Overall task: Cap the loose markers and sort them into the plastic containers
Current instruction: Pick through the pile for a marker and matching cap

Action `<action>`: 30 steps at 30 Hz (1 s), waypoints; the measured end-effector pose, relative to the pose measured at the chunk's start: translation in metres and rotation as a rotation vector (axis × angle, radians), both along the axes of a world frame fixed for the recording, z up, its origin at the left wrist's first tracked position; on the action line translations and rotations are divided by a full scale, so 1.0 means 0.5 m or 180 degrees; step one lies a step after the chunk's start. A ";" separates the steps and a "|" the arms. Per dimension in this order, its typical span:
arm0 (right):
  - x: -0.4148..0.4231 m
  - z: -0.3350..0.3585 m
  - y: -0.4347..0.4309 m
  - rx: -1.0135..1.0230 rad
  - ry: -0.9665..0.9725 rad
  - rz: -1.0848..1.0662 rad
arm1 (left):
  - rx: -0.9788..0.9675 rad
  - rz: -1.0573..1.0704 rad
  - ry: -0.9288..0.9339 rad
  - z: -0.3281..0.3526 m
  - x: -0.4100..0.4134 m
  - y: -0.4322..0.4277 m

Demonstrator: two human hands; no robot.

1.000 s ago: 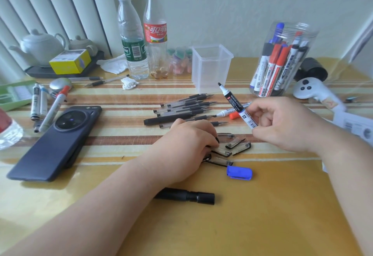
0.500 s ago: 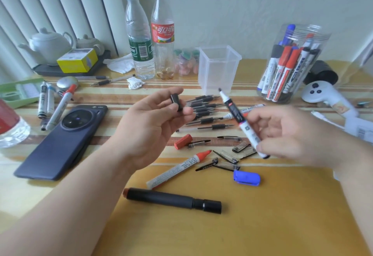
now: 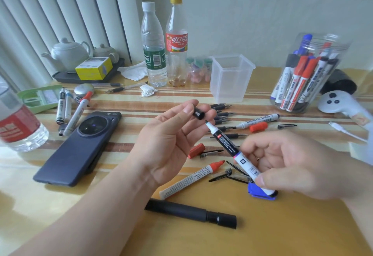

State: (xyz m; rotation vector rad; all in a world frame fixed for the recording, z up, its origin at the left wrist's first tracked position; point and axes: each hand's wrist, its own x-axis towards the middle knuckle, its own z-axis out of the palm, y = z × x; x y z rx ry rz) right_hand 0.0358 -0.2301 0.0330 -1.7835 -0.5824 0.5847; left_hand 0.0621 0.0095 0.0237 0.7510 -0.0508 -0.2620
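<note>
My left hand [image 3: 171, 140] is raised palm up and pinches a small black cap [image 3: 198, 113] between thumb and fingertips. My right hand [image 3: 292, 165] grips an uncapped black marker [image 3: 228, 144] by its white rear half, with the tip pointing up-left just below the cap, not touching it. On the table lie an uncapped red marker [image 3: 191, 179], a loose red cap [image 3: 196, 150], another red cap [image 3: 258, 127] beside a white whiteboard marker [image 3: 258, 120], and a blue cap [image 3: 260, 194]. A round clear jar [image 3: 308, 74] holds several capped markers. A square clear container [image 3: 230, 78] stands empty.
A dark phone [image 3: 80, 146] lies at the left, with more markers [image 3: 68, 110] behind it. A black cylinder [image 3: 191, 213] lies near the front. Thin black pens [image 3: 222, 114] and clips lie mid-table. Two bottles [image 3: 154, 54], a teapot [image 3: 68, 54] and a white controller [image 3: 339, 104] stand at the back and right.
My left hand rose from the pile of clips on the table with the black cap. The right hand lowered the marker and brought its tip close under the cap.
</note>
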 end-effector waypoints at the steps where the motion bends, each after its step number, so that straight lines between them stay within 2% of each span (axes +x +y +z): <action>1: -0.009 0.032 0.014 -0.0101 0.0013 -0.0064 | 0.0010 -0.0021 -0.0015 -0.001 -0.001 -0.001; 8: -0.003 0.028 0.021 -0.0213 -0.0070 -0.0212 | 0.0286 -0.0056 -0.0177 -0.008 -0.013 -0.014; 10: -0.003 0.029 0.024 -0.0243 -0.0294 -0.0387 | 0.0398 0.0030 -0.0257 -0.010 -0.015 -0.018; 13: -0.002 0.025 0.024 -0.0423 -0.0991 -0.0761 | 0.0595 0.0227 -0.0324 -0.009 -0.012 -0.015; 17: -0.006 0.013 0.024 -0.1124 -0.2341 -0.1233 | 0.0695 0.0439 -0.0218 -0.011 -0.013 -0.017; 21: -0.006 0.011 0.039 -0.1125 -0.2988 -0.1272 | 0.0515 0.0458 -0.0122 -0.006 -0.016 -0.024; 25: -0.009 0.008 0.051 -0.0971 -0.2873 -0.1312 | 0.0452 0.0499 -0.0224 0.000 -0.018 -0.025; 30: -0.014 0.009 0.058 -0.0242 -0.1798 -0.1269 | 0.0420 0.0577 -0.0347 0.010 -0.022 -0.025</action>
